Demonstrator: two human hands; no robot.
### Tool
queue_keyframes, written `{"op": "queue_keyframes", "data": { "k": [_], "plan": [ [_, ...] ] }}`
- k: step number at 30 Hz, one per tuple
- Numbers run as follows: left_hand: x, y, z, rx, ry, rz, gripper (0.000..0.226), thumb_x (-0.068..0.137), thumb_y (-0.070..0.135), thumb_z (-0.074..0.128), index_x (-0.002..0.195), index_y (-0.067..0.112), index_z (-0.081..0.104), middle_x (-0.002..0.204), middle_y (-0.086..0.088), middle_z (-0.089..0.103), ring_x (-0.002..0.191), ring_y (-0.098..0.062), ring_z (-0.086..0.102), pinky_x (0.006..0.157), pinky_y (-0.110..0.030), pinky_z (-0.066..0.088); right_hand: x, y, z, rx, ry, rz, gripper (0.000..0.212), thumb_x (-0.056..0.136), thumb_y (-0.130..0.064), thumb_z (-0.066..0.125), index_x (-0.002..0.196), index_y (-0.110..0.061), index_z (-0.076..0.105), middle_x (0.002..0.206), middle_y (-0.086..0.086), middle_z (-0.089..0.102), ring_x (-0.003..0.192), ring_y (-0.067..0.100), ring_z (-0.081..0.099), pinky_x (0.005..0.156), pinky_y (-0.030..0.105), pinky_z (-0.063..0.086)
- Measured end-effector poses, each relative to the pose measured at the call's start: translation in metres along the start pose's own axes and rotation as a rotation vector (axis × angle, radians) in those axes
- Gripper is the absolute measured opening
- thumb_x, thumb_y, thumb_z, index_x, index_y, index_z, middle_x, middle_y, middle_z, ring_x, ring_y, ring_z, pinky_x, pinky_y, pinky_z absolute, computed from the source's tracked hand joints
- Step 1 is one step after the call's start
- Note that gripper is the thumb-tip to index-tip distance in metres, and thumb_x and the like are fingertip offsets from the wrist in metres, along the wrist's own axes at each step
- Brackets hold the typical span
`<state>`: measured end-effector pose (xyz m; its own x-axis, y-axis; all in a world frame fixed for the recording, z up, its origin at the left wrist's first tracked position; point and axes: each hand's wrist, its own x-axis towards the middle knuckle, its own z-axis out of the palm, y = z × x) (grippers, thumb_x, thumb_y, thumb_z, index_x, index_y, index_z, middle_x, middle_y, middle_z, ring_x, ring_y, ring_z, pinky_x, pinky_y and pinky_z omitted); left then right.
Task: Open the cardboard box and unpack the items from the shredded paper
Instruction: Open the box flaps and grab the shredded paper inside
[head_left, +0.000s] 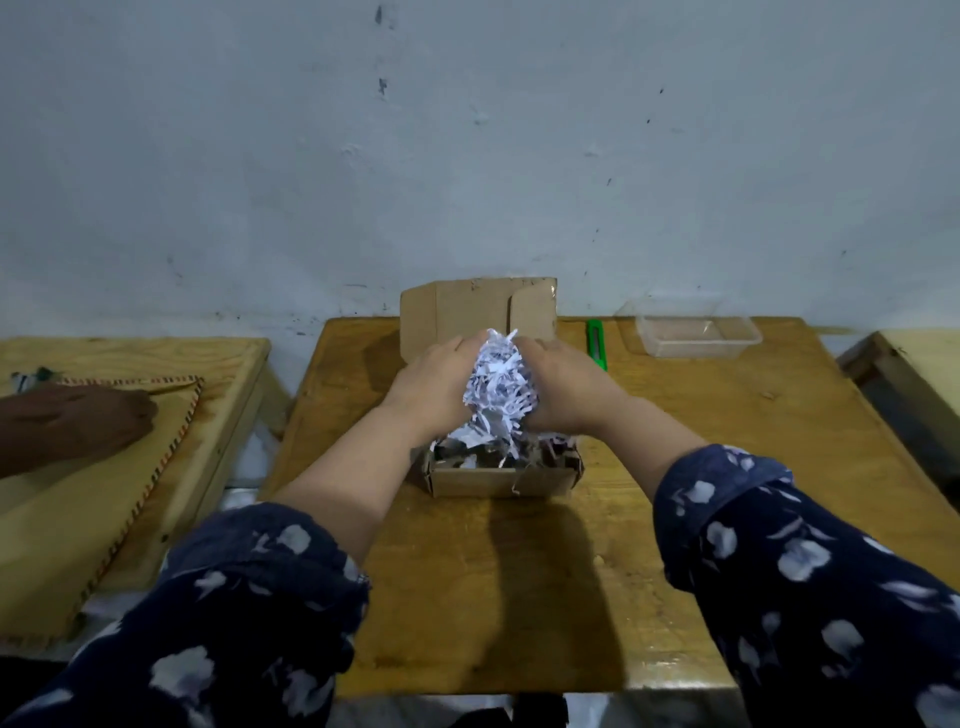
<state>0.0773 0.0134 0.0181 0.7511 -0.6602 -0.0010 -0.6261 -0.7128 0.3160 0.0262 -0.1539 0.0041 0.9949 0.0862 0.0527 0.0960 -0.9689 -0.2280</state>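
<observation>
With the cardboard box (498, 480) already open at frame centre, my left hand (434, 382) and right hand (563, 384) clasp a wad of shredded paper (500, 387) above it, no items out yet.

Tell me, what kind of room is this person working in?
Probably a plain workroom or classroom, not a home kitchen or shop: small wooden tables stand side by side against a bare, scuffed wall, and another person's hand rests on the neighbouring table.
</observation>
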Motion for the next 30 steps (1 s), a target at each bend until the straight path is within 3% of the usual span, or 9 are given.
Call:
{"op": "queue_keyframes", "data": {
  "k": [4, 8, 10, 13, 18, 21, 25, 30],
  "plan": [
    [0.018, 0.013, -0.012, -0.026, 0.066, 0.082, 0.091, 0.075, 0.008, 0.074, 0.149, 0.026, 0.025, 0.142, -0.001, 0.046, 0.129, -0.024, 0.045, 0.099, -0.040, 0.045, -0.015, 0.004, -0.030, 0.004, 0.111, 0.068, 0.085, 0.068, -0.037, 0.077, 0.139, -0.015, 0.035, 0.121, 0.008, 0.058, 0.108, 0.028, 0.054, 0.090, 0.036, 0.044],
    [0.031, 0.052, -0.015, -0.059, 0.012, 0.188, 0.089, 0.077, -0.003, 0.065, 0.151, 0.022, 0.023, 0.154, -0.004, 0.030, 0.139, -0.024, 0.032, 0.104, -0.035, 0.038, -0.050, 0.022, -0.052, -0.007, 0.136, 0.201, 0.082, 0.068, -0.031, 0.075, 0.138, -0.014, 0.034, 0.122, 0.010, 0.058, 0.108, 0.030, 0.054, 0.088, 0.038, 0.045],
    [0.038, 0.076, -0.007, -0.098, -0.011, 0.249, 0.085, 0.077, -0.001, 0.064, 0.150, 0.022, 0.026, 0.149, -0.006, 0.036, 0.136, -0.025, 0.036, 0.105, -0.033, 0.037, -0.072, 0.035, -0.058, -0.009, 0.143, 0.266, 0.079, 0.069, -0.030, 0.073, 0.136, -0.014, 0.036, 0.121, 0.011, 0.059, 0.108, 0.031, 0.054, 0.087, 0.039, 0.046],
    [0.052, 0.109, 0.015, -0.114, -0.023, 0.334, 0.082, 0.077, 0.007, 0.067, 0.149, 0.023, 0.029, 0.142, -0.005, 0.041, 0.131, -0.026, 0.043, 0.103, -0.034, 0.040, -0.106, 0.055, -0.064, -0.032, 0.156, 0.371, 0.075, 0.069, -0.028, 0.073, 0.134, -0.011, 0.038, 0.119, 0.013, 0.059, 0.105, 0.032, 0.055, 0.080, 0.037, 0.045],
    [0.063, 0.168, 0.054, -0.169, -0.097, 0.414, 0.084, 0.077, -0.008, 0.059, 0.149, 0.020, 0.028, 0.151, -0.007, 0.031, 0.138, -0.028, 0.033, 0.108, -0.039, 0.036, -0.154, 0.091, -0.053, 0.017, 0.179, 0.550, 0.069, 0.071, -0.026, 0.073, 0.130, -0.011, 0.041, 0.114, 0.010, 0.058, 0.102, 0.029, 0.055, 0.075, 0.031, 0.040],
    [0.067, 0.189, 0.092, -0.216, -0.152, 0.380, 0.089, 0.075, -0.012, 0.061, 0.149, 0.023, 0.027, 0.150, -0.005, 0.030, 0.135, -0.030, 0.036, 0.108, -0.044, 0.037, -0.172, 0.113, -0.026, 0.081, 0.166, 0.667, 0.072, 0.068, -0.033, 0.077, 0.129, -0.013, 0.043, 0.115, 0.005, 0.058, 0.101, 0.025, 0.056, 0.079, 0.032, 0.048],
    [0.065, 0.198, 0.129, -0.296, -0.223, 0.279, 0.090, 0.075, -0.018, 0.055, 0.150, 0.023, 0.025, 0.151, 0.000, 0.027, 0.135, -0.027, 0.036, 0.106, -0.041, 0.040, -0.184, 0.134, 0.011, 0.234, 0.130, 0.806, 0.092, 0.061, -0.041, 0.082, 0.135, -0.012, 0.035, 0.123, 0.008, 0.056, 0.109, 0.030, 0.055, 0.089, 0.043, 0.049],
    [0.067, 0.189, 0.151, -0.215, -0.250, 0.154, 0.093, 0.081, -0.012, 0.053, 0.152, 0.030, 0.011, 0.155, 0.002, 0.022, 0.134, -0.030, 0.039, 0.099, -0.045, 0.044, -0.177, 0.154, 0.034, 0.170, 0.049, 0.713, 0.099, 0.068, -0.048, 0.075, 0.144, -0.012, 0.022, 0.138, 0.011, 0.043, 0.124, 0.032, 0.041, 0.099, 0.041, 0.038]
  ]
}}
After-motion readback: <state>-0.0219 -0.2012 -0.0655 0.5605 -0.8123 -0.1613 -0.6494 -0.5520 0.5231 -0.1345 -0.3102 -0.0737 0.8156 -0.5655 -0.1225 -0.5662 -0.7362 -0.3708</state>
